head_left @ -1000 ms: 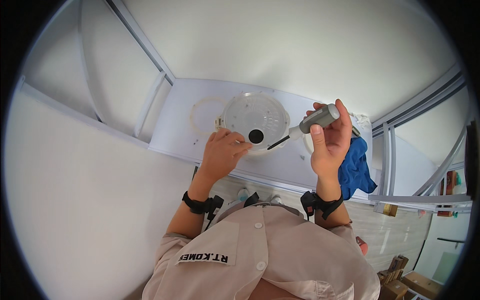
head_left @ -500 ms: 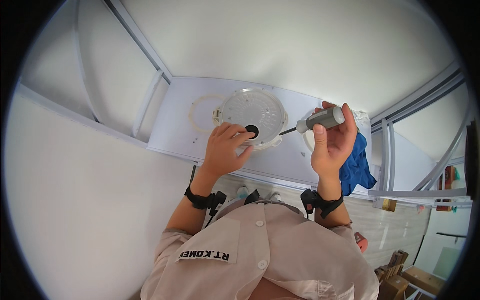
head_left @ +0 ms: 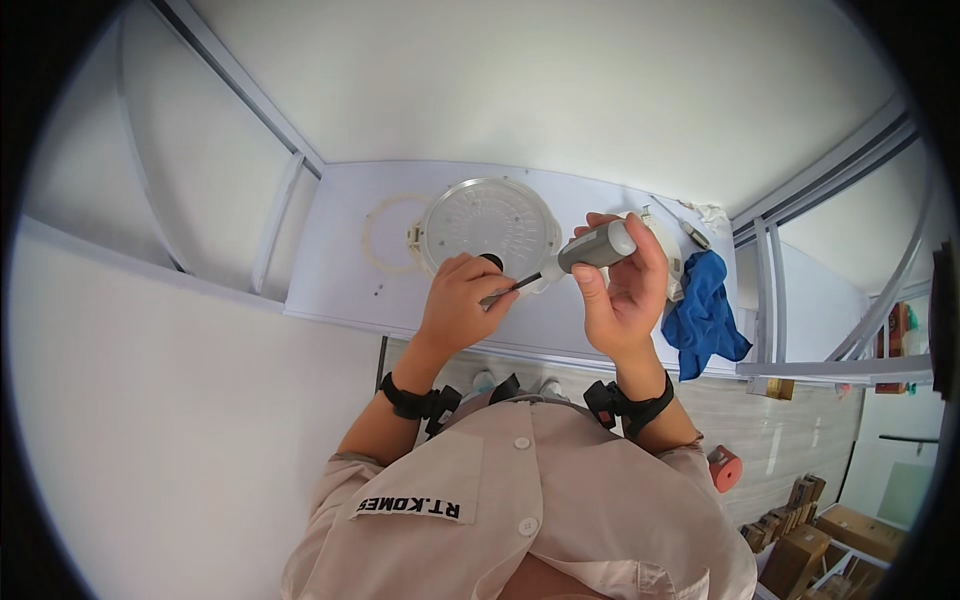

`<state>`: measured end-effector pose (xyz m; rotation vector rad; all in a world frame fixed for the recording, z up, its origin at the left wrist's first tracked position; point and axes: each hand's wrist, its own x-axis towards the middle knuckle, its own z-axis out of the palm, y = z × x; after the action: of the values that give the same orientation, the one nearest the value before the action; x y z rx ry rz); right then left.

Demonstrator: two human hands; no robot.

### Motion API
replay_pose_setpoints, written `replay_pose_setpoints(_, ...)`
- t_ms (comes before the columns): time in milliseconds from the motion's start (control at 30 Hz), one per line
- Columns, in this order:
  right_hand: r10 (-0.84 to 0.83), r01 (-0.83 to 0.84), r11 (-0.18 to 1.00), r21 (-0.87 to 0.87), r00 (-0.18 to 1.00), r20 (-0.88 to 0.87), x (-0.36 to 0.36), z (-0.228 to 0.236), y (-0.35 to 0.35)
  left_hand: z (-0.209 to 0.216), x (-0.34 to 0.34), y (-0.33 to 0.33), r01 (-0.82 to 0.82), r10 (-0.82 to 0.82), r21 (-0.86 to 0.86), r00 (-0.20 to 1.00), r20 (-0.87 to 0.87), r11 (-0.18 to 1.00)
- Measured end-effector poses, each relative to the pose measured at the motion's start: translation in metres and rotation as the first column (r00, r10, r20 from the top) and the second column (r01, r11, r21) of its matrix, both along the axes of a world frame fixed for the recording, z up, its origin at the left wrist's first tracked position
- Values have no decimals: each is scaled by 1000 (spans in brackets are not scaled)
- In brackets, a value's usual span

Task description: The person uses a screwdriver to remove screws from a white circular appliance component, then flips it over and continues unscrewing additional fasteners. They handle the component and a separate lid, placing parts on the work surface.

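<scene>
My right hand (head_left: 623,290) is wrapped round a grey screwdriver (head_left: 596,248), its thin dark shaft pointing left and down. The shaft's tip meets the closed fingertips of my left hand (head_left: 458,303); a small dark piece shows between them, too hidden to name. Just beyond my left hand lies a round, pale housing with a translucent ribbed cover (head_left: 488,222). A black round spot (head_left: 492,261) on its near side is partly covered by my fingers. Behind my right hand sits another whitish part (head_left: 668,250), partly hidden.
A thin cream ring (head_left: 370,235) lies on the white table (head_left: 335,270), left of the housing. Small dark bits (head_left: 378,291) are near it. To the right are a blue cloth (head_left: 705,320) and a knife-like tool (head_left: 692,234). White walls and grey frame bars (head_left: 770,300) border the table.
My right hand has moved left with the screwdriver, bringing its tip to my left fingers. My left hand has drawn slightly back from the black spot, its fingers now closed together.
</scene>
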<state>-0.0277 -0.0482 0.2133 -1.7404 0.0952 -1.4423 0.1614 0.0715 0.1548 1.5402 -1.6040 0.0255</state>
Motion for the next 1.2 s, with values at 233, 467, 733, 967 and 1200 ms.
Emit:
replay_pose_setpoints(233, -80, 63, 972, -226, 994, -70, -1, 3, -9, -2, 2, 1, 15, -14, 14, 999, -33, 1000)
replay_pose_setpoints(467, -263, 205, 895, -397, 960, -99, 4, 17, -1, -3, 2, 0, 19, -19, 10, 1000, -25, 1000)
replay_pose_setpoints(733, -148, 56, 943, -328, 954, -262, 4, 25, -3, -6, 2, 3, 22, -22, 11, 998, -58, 1000)
replay_pose_setpoints(967, 12, -51, 991, -121, 954, -300, 7, 35, 13, -4, -1, 5, 10, -9, 15, 998, -63, 1000)
replay_pose_setpoints(1200, 1, -33, 994, -101, 952, -306, 10, 38, 19, -5, 1, 5, 12, -10, 20, 997, -81, 1000)
